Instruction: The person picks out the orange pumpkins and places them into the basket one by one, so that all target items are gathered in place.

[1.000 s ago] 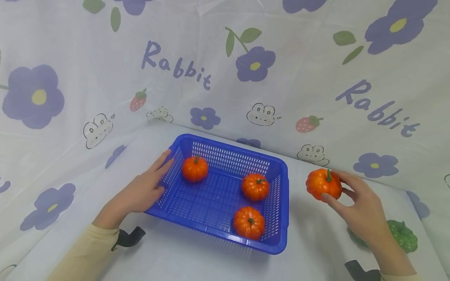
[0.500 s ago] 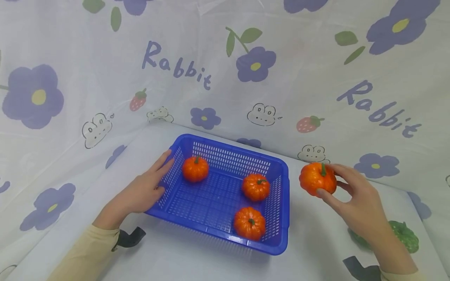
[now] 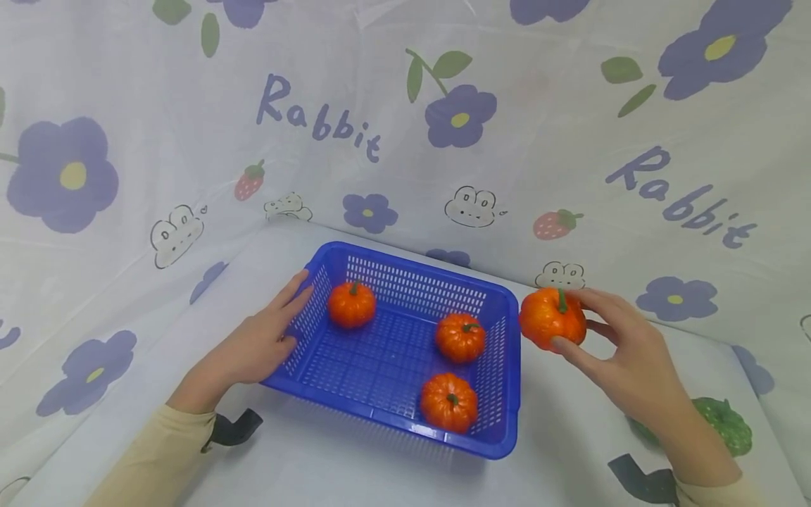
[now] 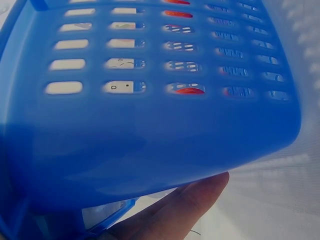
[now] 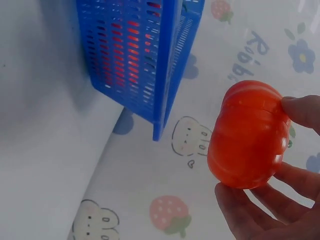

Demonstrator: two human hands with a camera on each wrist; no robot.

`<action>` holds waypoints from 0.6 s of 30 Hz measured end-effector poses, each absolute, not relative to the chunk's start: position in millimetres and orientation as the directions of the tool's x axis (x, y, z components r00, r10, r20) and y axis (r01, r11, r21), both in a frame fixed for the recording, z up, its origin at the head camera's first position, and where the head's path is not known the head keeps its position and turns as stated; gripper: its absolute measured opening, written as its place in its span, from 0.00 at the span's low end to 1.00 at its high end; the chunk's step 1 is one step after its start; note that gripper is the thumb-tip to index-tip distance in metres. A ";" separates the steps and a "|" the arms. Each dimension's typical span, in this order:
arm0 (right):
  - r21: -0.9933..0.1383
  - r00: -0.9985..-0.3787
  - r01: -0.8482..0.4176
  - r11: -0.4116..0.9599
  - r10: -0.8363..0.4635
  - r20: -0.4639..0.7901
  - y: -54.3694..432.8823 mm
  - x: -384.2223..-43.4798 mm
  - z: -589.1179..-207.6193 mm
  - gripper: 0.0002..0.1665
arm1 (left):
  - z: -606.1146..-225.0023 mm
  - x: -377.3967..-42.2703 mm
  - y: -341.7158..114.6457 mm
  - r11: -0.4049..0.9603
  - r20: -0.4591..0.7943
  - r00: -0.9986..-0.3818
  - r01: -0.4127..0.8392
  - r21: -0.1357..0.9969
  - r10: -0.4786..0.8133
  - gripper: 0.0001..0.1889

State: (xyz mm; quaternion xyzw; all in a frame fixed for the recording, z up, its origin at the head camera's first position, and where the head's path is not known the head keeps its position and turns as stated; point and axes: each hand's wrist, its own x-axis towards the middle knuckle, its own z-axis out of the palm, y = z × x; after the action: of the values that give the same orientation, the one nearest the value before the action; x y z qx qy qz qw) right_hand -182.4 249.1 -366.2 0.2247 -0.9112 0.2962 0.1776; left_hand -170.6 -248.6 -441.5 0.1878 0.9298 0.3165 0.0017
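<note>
In the head view, a blue plastic basket (image 3: 380, 415) with slotted walls holds three small orange pumpkins: one pumpkin (image 3: 351, 305) at the left, another pumpkin (image 3: 460, 338) by the right wall, a third pumpkin (image 3: 448, 403) near the front right. My left hand (image 3: 256, 345) rests against the basket's outer left wall, its fingers fairly straight and reaching up to the rim. Thumb and fingers of my right hand (image 3: 633, 359) grip a fourth-placed orange pumpkin (image 3: 551, 320), stem up, just beyond the right rim. The right wrist view shows this pumpkin (image 5: 247, 135) raised off the table.
A green pumpkin-like gourd (image 3: 725, 426) lies at the right, partly hidden behind my right forearm. The white table (image 3: 557, 451) ends against a hanging cloth (image 3: 405, 176) printed with flowers, rabbits and strawberries.
My right hand has carried its orange pumpkin leftward and slightly up, closer to the basket's right rim. The left hand and the basket have stayed in place.
</note>
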 end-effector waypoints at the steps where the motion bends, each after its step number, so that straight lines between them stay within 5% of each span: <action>1: -0.459 -0.831 -0.523 0.718 -0.312 0.460 247.6 -182.6 -365.2 0.42 | -441.2 -170.6 -248.5 0.729 0.115 -0.930 0.348 0.589 0.350 0.39; 18: -0.398 -0.775 -0.616 0.680 -0.430 0.464 217.3 -181.8 -355.2 0.41 | -442.8 -171.5 -249.1 0.727 0.121 -0.928 0.353 0.589 0.352 0.39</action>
State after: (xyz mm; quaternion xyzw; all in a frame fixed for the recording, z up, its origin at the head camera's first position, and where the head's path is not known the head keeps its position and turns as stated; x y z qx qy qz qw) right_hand -181.8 217.3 -355.2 0.2902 -0.9008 0.2753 0.1688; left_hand -171.5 -249.1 -442.8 0.1896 0.9294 0.3167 -0.0004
